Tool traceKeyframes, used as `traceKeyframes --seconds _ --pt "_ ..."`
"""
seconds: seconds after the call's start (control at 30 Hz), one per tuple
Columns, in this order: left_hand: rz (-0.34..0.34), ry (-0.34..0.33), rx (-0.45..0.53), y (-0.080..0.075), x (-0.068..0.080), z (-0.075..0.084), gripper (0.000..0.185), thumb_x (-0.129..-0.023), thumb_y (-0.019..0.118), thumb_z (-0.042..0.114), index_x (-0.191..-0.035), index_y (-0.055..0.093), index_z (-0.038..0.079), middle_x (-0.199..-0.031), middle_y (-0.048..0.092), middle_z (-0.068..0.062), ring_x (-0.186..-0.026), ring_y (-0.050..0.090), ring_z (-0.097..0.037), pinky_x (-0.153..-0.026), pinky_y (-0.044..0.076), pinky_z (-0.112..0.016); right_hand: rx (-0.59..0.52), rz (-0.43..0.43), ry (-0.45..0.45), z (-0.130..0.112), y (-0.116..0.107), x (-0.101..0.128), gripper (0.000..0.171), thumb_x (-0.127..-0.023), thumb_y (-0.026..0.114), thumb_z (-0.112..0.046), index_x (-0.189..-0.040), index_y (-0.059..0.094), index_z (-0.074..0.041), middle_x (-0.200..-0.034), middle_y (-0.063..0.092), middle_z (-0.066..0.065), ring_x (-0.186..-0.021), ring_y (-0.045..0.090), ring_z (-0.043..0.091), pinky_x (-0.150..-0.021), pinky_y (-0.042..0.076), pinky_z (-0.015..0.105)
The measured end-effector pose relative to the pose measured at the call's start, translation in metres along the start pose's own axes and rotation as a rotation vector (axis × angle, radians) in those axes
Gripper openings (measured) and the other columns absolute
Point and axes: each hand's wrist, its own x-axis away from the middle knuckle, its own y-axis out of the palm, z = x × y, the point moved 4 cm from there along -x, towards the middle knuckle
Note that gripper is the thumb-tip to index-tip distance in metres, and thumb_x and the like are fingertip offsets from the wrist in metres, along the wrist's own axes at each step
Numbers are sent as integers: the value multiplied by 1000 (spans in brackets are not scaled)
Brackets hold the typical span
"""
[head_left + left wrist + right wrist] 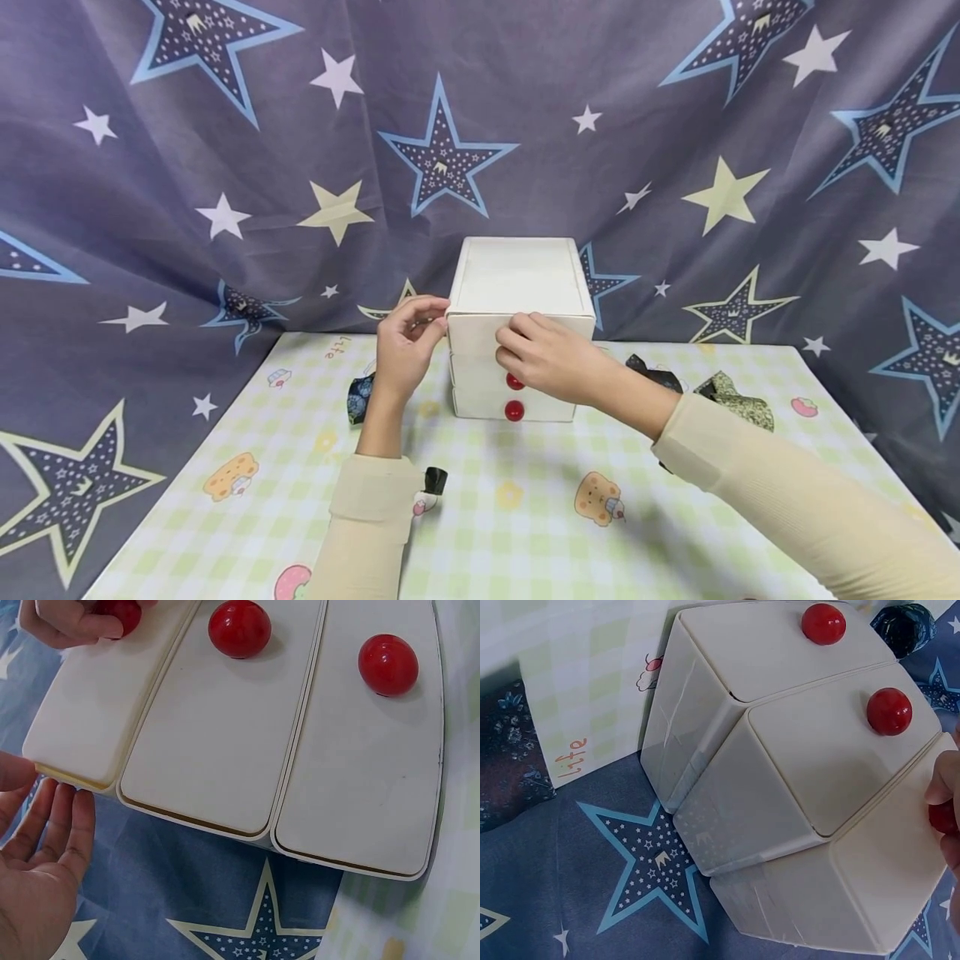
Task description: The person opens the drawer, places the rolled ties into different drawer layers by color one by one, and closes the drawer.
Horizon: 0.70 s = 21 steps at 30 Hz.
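A white three-drawer box [517, 283] stands at the back of the table. My right hand [551, 358] covers the top drawer's front and pinches its red knob [120, 611], seen under the fingers [945, 780] in the right wrist view. The middle knob [514, 382] and the bottom knob [514, 410] are free. All three drawer fronts look flush in the left wrist view. My left hand [405, 346] rests against the box's upper left corner, its fingers [67, 817] nearly straight along the side wall and gripping nothing.
A checked tablecloth [525, 517] with cartoon prints covers the table. Dark fabric pieces lie left of the box [360, 398] and right of it [656, 375], beside an olive patterned one [738, 400]. A small black object [435, 479] lies near my left sleeve. Star-print cloth [225, 208] hangs behind.
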Motion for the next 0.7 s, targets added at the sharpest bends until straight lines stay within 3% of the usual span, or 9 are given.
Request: traceKeyframes --seconds 0.2,0.43,0.7 --pt "3 6 13 -5 -2 -24 22 -89 65 -16 -109 71 -12 -111 65 -25 -91 67 -11 -74 55 -19 -3 8 -20 -1 -3 1 9 -96 71 -11 -103 67 -5 -105 57 10 -93 47 27 -83 46 36" --pt "0 15 13 -4 -2 -24 24 -88 61 -18 -108 71 -11 -110 65 -22 -90 67 -6 -74 56 -21 1 13 -33 -3 -7 1 9 -95 73 -9 -102 68 -7 -104 58 9 -93 49 27 -85 47 36" --pt "2 9 31 -4 -2 -25 21 -90 63 -17 -108 71 -11 -109 65 -23 -91 67 -15 -75 56 -21 4 33 -28 -6 -11 2 11 -96 72 -14 -103 68 -7 -104 58 8 -92 48 26 -82 46 35"
